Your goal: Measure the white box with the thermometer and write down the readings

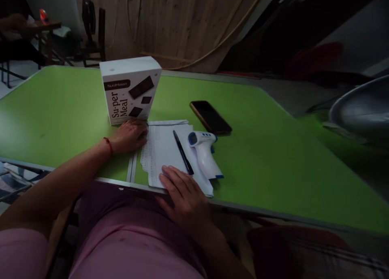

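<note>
Papers (161,147) flat on the green table (273,157), under a pen (183,152) and thermometer (207,157); best steadied with light, even pressure. Right hand (187,198) resting with fingers extended on their near edge; left hand (129,135) by the white box's (130,88) base, grip impossible to judge.

I see open tabletop (282,161) well right of the papers (164,149); a box (130,90) blocks their far left, a thermometer (207,159) their right edge.

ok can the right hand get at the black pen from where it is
Probably yes: the right hand rests on the papers close to the black pen, and nothing appears to stand between them.
</note>
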Demonstrator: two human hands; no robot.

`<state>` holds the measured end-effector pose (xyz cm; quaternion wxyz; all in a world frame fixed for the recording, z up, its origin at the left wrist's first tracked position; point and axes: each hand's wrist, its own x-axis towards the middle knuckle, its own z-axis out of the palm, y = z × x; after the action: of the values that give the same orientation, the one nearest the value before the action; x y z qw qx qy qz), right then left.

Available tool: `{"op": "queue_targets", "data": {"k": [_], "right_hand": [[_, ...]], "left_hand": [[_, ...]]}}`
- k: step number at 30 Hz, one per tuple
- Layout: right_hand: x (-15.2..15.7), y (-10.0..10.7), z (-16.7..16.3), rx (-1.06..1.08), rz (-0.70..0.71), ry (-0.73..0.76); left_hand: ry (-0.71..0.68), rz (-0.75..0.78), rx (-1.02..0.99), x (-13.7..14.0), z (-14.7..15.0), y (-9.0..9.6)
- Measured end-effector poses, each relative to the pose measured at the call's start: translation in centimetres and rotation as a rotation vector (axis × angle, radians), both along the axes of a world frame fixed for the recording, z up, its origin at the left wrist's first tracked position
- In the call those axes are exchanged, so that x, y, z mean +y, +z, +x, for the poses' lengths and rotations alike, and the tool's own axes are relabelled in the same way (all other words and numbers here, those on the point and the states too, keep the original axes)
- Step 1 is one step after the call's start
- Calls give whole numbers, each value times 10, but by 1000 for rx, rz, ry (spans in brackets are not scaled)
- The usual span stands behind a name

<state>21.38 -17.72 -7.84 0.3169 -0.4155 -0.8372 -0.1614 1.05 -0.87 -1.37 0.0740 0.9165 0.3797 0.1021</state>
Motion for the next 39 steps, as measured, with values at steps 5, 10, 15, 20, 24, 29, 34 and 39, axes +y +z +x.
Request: {"op": "queue_targets", "data": {"k": [5, 10, 15, 20, 24, 29, 34, 39], "right_hand": [[0, -4, -1, 43, -9, -10], [0, -7, -1, 48, -5, -3], [0, -6, -2, 58, -15, -17], [0, -5, -2, 51, -10, -10], [0, -5, -2, 52, -12, -16], [0, -7, -3, 72, -23, -23], [-1, -9, -3, 69, -11, -21], [-3, 12, -6, -30, -75, -36]], "left_hand": [[-9, 16, -12, 0, -1, -1], [-30, 25, -20, 1, -2, -1], [-43, 18, -22, 2, -3, -2], [-45, 14, -10, 1, -3, -1], [-38, 5, 20, -1, -3, 1], [-40, 8, 20, 0, -4, 0], [-54, 22, 22, 1, -4, -2], [-35, 11, -2, 0, -3, -3]]}}
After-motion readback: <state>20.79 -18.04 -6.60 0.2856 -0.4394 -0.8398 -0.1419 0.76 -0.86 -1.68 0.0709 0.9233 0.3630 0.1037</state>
